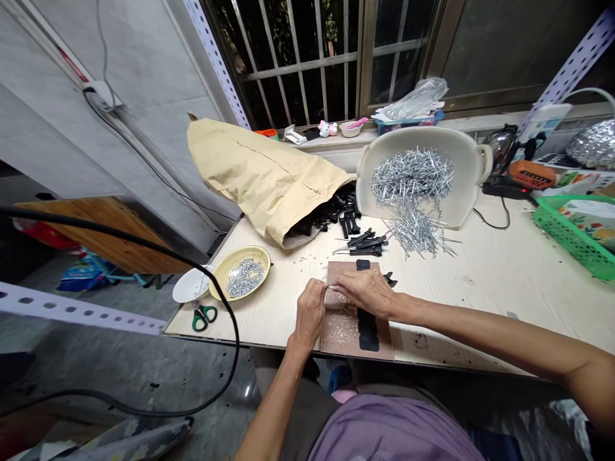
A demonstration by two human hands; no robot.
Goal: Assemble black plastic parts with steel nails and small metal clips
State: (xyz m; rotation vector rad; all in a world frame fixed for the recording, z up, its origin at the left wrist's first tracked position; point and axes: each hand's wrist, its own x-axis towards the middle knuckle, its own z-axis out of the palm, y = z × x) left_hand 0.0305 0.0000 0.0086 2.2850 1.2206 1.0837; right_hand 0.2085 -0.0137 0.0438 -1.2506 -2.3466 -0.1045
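Over the brown board (346, 342), my two hands meet at the fingertips. My left hand (311, 308) is closed in a pinch near a thin, bright metal tip (330, 287); what its fingers grip is too small to make out. Palm down, my right hand (368, 291) curls around a black plastic part (390, 279), whose notched end sticks out on the far side. Most of that part is hidden by the hand. Beneath my right hand, a black strip (368, 333) lies along the board. Just beyond it sit several black parts with metal pins (368, 244).
A paper sack (259, 173) spills black pieces (343, 208). Metal pins (416, 179) heap in a tilted white tub (468, 192) and spread onto the table. At left are a yellow plate (217, 269) of small metal bits, a white bowl (187, 286), scissors (204, 317) and a hanging black cable (235, 346). A green basket (567, 234) stands right.
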